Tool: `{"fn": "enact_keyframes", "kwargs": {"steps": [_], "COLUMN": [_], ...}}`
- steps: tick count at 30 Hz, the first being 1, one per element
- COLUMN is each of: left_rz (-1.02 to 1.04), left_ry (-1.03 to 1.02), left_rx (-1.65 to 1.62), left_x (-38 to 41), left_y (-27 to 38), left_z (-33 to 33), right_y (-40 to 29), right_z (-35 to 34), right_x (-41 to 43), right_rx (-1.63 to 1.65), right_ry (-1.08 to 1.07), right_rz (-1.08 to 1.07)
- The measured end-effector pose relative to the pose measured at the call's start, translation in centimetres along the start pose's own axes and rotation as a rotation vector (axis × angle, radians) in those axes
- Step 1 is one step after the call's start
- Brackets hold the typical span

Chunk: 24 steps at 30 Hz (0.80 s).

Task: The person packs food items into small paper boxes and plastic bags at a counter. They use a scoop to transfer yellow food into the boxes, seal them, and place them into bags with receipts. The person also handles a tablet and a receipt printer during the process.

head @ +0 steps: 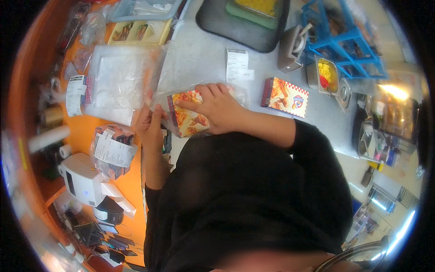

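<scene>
A printed cardboard food box [190,117] with fried-chicken pictures lies in a clear plastic bag [156,91] on the steel counter near my body. My right hand [221,108] grips its right side, the index finger stretched across the top. My left hand [149,119] is at the bag's left end, with the film between thumb and fingers. A second printed box [285,98] of similar design sits to the right, apart from both hands. Beyond the bag lies a printed paper receipt [237,64].
At left, an orange counter [132,176] holds a stack of clear bags [119,78], a bagged box with a receipt [115,149] and a white label printer [81,178]. Farther off are a dark tray [210,20], a metal container of yellow food [323,76] and blue baskets [340,44].
</scene>
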<state>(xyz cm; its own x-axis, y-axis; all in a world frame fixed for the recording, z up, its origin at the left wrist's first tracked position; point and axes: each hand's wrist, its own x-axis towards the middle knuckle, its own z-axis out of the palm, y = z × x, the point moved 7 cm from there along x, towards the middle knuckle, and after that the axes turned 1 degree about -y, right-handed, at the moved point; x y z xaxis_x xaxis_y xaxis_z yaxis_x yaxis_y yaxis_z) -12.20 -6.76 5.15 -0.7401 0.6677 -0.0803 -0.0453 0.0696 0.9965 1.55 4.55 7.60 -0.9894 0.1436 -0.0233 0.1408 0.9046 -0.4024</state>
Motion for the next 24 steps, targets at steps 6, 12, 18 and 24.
{"fn": "enact_keyframes", "kwargs": {"steps": [6,12,18,24], "left_rz": [-0.233,0.148,0.324,0.15], "left_ry": [-0.435,-0.251,-1.066,-0.387], "left_rx": [0.014,0.156,-0.841,-0.126], "left_x": [-1.8,-0.7,-4.6,1.3], "left_y": [5.1,8.8,16.2,13.5], "left_z": [2.1,4.2,3.3,6.9], "right_y": [1.4,-1.2,2.8,7.3], "right_z": [-2.5,-4.5,-5.2,3.4], "right_x": [-1.2,-2.4,-1.4,0.2], "right_rx": [-0.001,-0.2,-0.136,-0.112], "right_ry": [0.087,0.098,-0.001,0.061], "right_rz": [-0.001,0.099,0.277,0.126]}}
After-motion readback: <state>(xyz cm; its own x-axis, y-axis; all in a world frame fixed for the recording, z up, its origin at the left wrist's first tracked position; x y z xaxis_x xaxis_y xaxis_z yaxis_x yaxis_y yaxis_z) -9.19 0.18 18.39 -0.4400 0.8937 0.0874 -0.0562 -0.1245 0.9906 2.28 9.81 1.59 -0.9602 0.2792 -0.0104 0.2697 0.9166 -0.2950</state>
